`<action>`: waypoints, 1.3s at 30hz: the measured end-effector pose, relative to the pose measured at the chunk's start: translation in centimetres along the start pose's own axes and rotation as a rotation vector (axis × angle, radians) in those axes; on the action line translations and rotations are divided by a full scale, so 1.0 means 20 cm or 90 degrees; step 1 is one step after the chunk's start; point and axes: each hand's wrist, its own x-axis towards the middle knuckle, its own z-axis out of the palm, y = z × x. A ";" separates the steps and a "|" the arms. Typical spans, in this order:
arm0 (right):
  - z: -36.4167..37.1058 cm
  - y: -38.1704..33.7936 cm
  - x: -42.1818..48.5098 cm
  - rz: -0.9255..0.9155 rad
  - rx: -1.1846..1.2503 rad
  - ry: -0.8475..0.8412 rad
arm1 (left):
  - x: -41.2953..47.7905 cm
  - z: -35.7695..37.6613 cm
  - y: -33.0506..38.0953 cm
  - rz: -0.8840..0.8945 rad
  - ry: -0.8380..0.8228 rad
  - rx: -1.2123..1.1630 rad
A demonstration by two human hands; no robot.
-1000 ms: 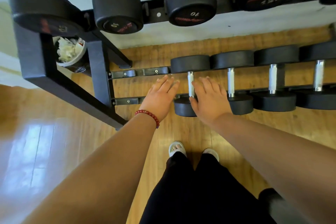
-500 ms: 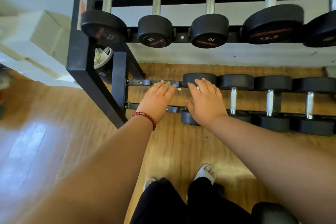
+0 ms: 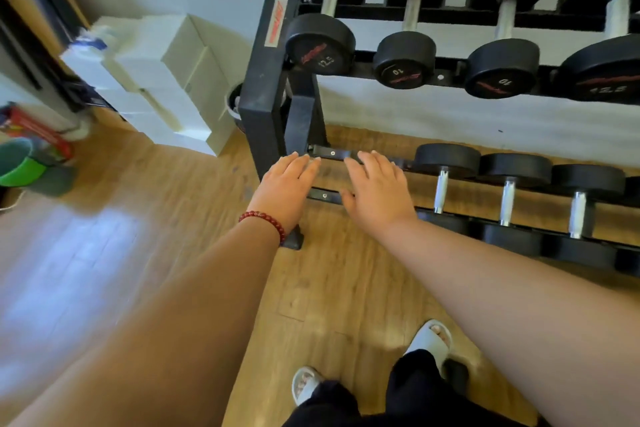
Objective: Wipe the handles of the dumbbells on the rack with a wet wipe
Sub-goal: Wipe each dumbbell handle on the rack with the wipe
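Observation:
A black two-tier rack [image 3: 266, 80] holds black dumbbells with silver handles. The upper tier carries several, the leftmost [image 3: 320, 42] marked 12.5. On the lower tier the nearest dumbbell [image 3: 441, 187] lies just right of my right hand. My left hand [image 3: 285, 189], with a red bead bracelet at the wrist, hovers flat with straight fingers over the lower rails' left end. My right hand [image 3: 375, 192] is spread flat beside it, over the bare stretch of rail. Neither hand holds anything, and no wet wipe is visible.
White boxes [image 3: 166, 80] are stacked against the wall left of the rack. A bin [image 3: 233, 100] sits behind the rack's left post. A green bucket [image 3: 17, 163] and red item stand far left. My sandalled feet [image 3: 429, 340] stand on the wooden floor.
The view has swung up and left, showing more of the room. Both hands have shifted left off the first lower dumbbell to the bare rail end, still flat and holding nothing.

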 end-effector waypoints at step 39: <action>0.22 -1.18 1.38 -0.286 -0.020 -0.069 | 0.26 -0.19 -1.51 -0.273 0.036 -0.017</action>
